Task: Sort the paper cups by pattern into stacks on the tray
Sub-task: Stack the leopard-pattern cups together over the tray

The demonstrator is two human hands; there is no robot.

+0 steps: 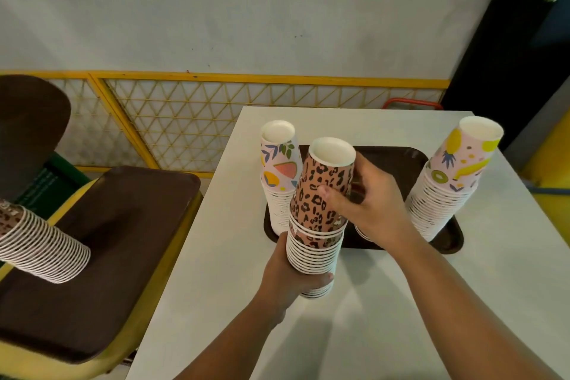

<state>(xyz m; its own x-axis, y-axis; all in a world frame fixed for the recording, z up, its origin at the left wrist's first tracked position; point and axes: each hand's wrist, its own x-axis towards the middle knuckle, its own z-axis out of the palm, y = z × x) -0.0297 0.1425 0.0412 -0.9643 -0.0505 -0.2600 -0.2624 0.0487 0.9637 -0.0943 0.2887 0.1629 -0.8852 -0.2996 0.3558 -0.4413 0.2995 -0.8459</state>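
**Leopard-print cup stack being handled over the table's near side**

Leopard-print cup stack [317, 219] is sitting inverted, held just in front of the tray's near-left corner, above the white table [385, 318]. Left hand [287, 274] is gripping the lower rims of the stack, fingers wrapping round the bottom cups. Right hand [370, 203] is clamping the top leopard cup [327, 182], thumb on the near wall, fingers round the far side.

Brown tray [401, 160] is lying across the far half of the table. Watermelon-pattern stack [279, 176] is standing at the tray's left edge, just behind the leopard stack. Pineapple-and-kiwi stack [453, 179] is standing at the tray's right edge, leaning outward. A few more rims are peeking out under the right wrist; pattern cannot be told.

Off the table, left: another brown tray [101, 256] on a yellow seat, with a long leopard stack [40, 244] lying on its side over it.

Handling, judged: paper cups being light, thin-walled, easy to crush. Nested cups tending to stick, so the top one likely needing a twist while the other hand is bracing the stack. Best hold looks like mid-wall or the rolled rim, light squeeze only. Tall stacks looking tippy.
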